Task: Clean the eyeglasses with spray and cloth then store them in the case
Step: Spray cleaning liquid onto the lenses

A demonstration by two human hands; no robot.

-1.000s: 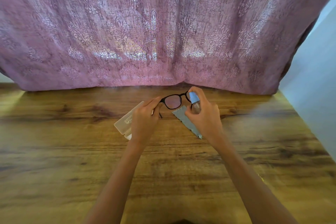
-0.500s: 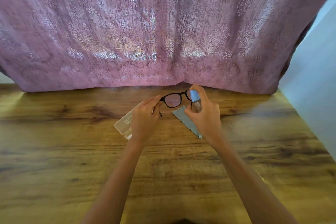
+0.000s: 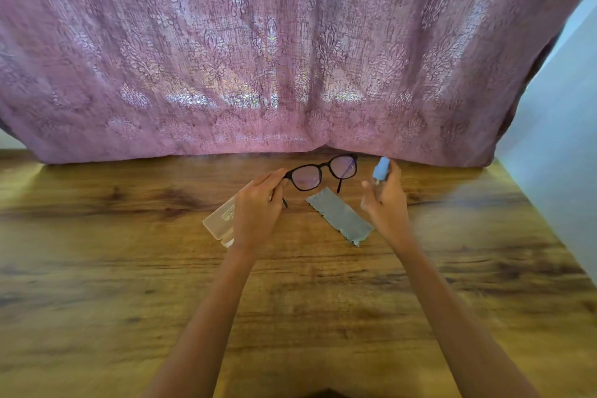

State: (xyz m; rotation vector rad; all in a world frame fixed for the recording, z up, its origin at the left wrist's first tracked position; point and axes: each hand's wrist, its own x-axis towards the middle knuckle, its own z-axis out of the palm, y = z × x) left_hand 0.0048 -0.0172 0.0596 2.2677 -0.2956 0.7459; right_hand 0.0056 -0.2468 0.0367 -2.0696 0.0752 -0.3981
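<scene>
Both hands are busy, left hand (image 3: 258,205) pinching the glasses (image 3: 323,173) by the frame corner over the table (image 3: 129,268), right hand (image 3: 384,203) wrapped round the spray bottle (image 3: 381,168); they look light and fragile, so grab frame, not lenses.

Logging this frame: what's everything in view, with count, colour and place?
black-framed eyeglasses: 1, black, held above table
blue-capped clear spray bottle: 1, blue cap, right of eyeglasses
grey rectangular cloth: 1, grey, table, between hands
translucent beige plastic case: 1, beige, table, left
brown wooden table: 1, brown, foreground
mauve patterned curtain: 1, mauve, behind table
pale wall: 1, bluish, right
left hand: 1, pinches eyeglasses
right hand: 1, grips spray bottle
</scene>
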